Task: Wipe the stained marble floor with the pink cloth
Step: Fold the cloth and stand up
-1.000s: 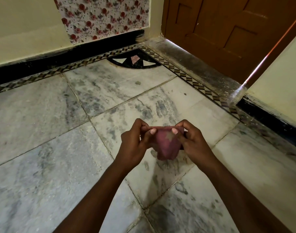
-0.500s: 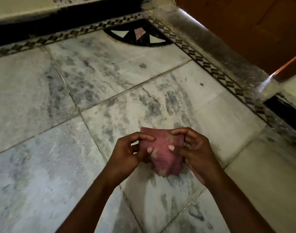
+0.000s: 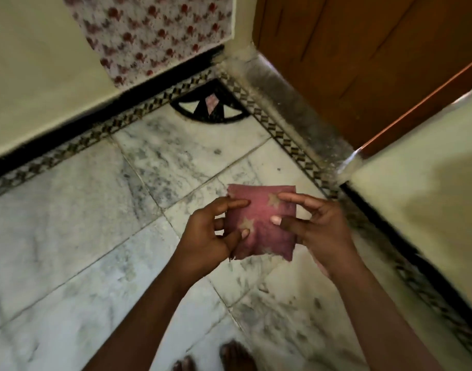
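The pink cloth (image 3: 261,220) is in the middle of the frame, a little to the right, held flat in the air above the marble floor (image 3: 76,231) and not touching it. It is a small folded square with pale star-shaped marks and frayed lower edges. The left hand (image 3: 210,236) grips the left edge of the cloth: its thumb presses on the front near the lower star, its index finger lies on the front higher up, and the other fingers are curled behind. The right hand (image 3: 317,228) holds the right edge in the same way, with the thumb on the front face and the index finger stretched along the upper part; the remaining fingers are partly hidden behind the cloth. Both hands are closed only as far as a pinch. The floor shows white slabs with grey veins and dark spots, more dense in the lower right of the frame. A patterned border strip (image 3: 283,135) runs along the walls and meets a dark fan-shaped inlay (image 3: 210,108) in the corner at upper centre. A wooden door (image 3: 363,49) fills the upper right, and a flowered fabric (image 3: 154,30) hangs at the top. Bare toes (image 3: 237,354) appear at the bottom edge.
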{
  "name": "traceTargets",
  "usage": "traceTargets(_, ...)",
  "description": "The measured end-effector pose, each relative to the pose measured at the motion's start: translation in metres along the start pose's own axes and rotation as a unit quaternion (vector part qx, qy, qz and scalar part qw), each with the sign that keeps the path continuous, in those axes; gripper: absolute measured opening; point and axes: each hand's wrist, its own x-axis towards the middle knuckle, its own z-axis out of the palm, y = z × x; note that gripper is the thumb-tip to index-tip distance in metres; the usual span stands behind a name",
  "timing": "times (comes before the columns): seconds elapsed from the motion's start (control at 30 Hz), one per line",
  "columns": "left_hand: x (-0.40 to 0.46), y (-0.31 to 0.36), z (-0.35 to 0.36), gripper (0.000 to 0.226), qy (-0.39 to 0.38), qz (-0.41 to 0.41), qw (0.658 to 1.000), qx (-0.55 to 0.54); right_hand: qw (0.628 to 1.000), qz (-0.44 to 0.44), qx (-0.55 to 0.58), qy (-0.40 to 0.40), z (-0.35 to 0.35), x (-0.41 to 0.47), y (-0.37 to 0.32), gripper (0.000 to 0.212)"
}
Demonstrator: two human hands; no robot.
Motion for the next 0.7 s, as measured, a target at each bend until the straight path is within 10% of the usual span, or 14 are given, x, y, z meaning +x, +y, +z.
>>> traceTargets(0.3, -0.204, 0.314, 0.053, 0.052, 0.035, -0.018, 0.999, 0.008, 0.999, -0.004, -0.031, -0.01, -0.069, -0.221, -0.294, 0.044)
traceTargets(0.7, -0.301, 0.438, 0.086, 0.061, -0.009, 0.048, 0.995, 0.084, 0.989, -0.066, 0.021, 0.127, -0.108, -0.358, -0.369, 0.027)
